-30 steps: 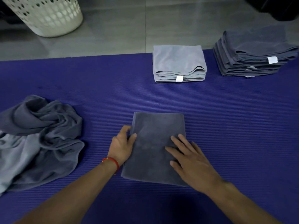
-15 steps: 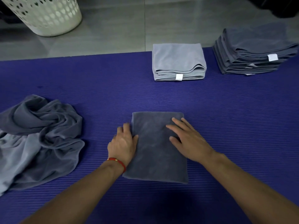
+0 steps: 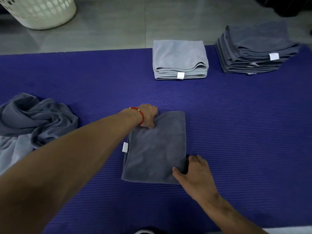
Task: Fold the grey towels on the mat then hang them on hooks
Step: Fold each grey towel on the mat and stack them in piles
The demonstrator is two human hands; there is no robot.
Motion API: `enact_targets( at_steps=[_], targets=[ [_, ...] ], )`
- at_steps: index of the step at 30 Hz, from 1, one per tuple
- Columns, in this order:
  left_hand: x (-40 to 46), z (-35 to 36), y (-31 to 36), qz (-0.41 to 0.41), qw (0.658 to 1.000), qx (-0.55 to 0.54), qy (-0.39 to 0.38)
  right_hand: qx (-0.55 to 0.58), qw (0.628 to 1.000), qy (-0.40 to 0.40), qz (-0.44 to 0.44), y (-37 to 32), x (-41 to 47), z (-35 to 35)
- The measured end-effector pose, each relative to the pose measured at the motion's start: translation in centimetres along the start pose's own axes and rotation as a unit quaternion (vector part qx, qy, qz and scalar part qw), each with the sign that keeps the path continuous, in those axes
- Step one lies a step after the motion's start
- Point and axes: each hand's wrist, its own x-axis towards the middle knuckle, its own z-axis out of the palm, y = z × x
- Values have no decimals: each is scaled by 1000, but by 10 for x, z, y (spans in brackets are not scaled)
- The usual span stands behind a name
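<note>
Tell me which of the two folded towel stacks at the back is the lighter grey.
The shorter stack, straight ahead. It is pale grey; the taller stack to its right is dark.

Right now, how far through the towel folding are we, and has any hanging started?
Done: a light grey folded stack and a taller dark grey stack sit at the mat's far edge. In hand: a folded dark towel, the left hand gripping its far-left corner and the right hand its near-right corner. Left: the crumpled pile on the left. No hooks are in view, so hanging looks not yet begun.
</note>
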Motion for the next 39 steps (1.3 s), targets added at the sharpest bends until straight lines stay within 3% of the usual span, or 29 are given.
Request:
enact_targets(
  at_steps=[4,7,9,11,13,15,18,22,28,32,36,37,39],
  targets=[
    [-15,-15,-4,-17,997,-76,-23,195,979,-10,52,-6,-2,-12],
    [-39,-32,-19,-16,968,-249,-35,415,901,6,127,-4,13,-39],
    [-54,-39,-29,5,897,-436,-65,573,811,20,121,-5,30,-72],
    [-66,-38,-33,26,790,-607,-82,660,746,7,86,-6,43,-106],
    [-72,-26,-31,37,700,-709,-82,662,743,-47,81,-6,52,-119],
    [-73,-7,-27,15,655,-751,-80,616,776,-101,93,1,60,-107],
    [-79,17,-20,-38,673,-728,-126,526,837,-106,107,11,68,-89],
    [-88,18,-15,-54,700,-691,-175,443,887,-82,101,15,71,-95],
    [-56,-64,-16,-19,687,-727,10,415,908,48,-22,-23,135,-172],
    [0,-135,-11,-15,698,-696,165,440,889,106,-73,-58,225,-226],
    [72,-161,-15,-58,662,-692,281,422,899,107,-55,-72,310,-250],
    [88,-156,-17,-89,672,-680,279,383,918,96,-29,-68,322,-245],
    [105,-132,-25,-148,727,-623,249,220,970,97,40,-56,327,-222]
  ],
)
